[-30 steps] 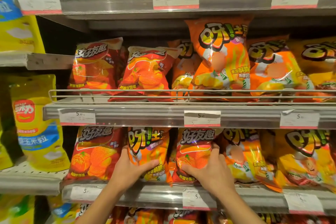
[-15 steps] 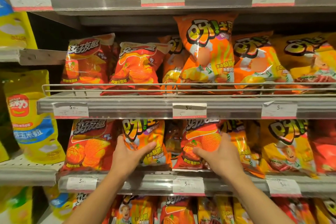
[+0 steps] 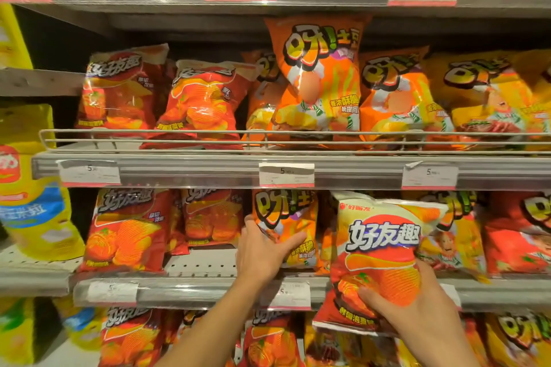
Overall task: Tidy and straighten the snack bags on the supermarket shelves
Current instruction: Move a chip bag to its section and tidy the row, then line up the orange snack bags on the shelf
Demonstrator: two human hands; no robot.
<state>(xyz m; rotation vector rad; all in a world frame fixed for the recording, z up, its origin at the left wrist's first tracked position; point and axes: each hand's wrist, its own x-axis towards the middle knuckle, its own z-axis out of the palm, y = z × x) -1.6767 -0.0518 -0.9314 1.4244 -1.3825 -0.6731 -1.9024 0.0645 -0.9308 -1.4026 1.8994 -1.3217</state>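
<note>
Over on the left, two red chip bags (image 3: 126, 229) stand on the lower shelf (image 3: 202, 289) with a bare patch beside them. The left hand (image 3: 262, 250) grips an orange bag (image 3: 286, 226) standing on that shelf, thumb across its front. The right hand (image 3: 417, 304) holds a red and white bag (image 3: 378, 250) by its bottom, out in front of the shelf edge.

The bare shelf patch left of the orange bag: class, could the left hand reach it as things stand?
Probably yes. The left hand holds the orange bag right beside the bare shelf patch; nothing lies between them.
</note>
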